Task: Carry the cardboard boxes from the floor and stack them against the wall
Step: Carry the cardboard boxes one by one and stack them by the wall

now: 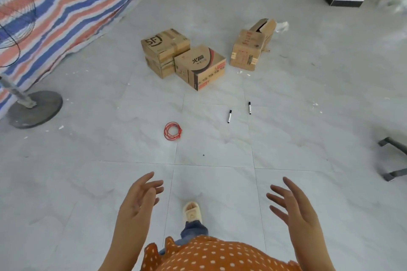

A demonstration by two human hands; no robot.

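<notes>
While the floor (pixel 220 182) stretches grey ahead of me, a striped tarp (pixel 77 6) hangs at far left with one fan (pixel 33 108) standing before it. I count three cardboard boxes (pixel 199 67) resting well ahead, two touching and one apart with its flap up, likely dropped there awaiting stacking; none carried yet. My left hand (pixel 137 202) and right hand (pixel 293 207) are raised apart, fingers (pixel 276 189) spread loose and holding nothing, probably readying to take a box. Smaller still: one red cord coil (pixel 172 131), two markers (pixel 229 116)
</notes>
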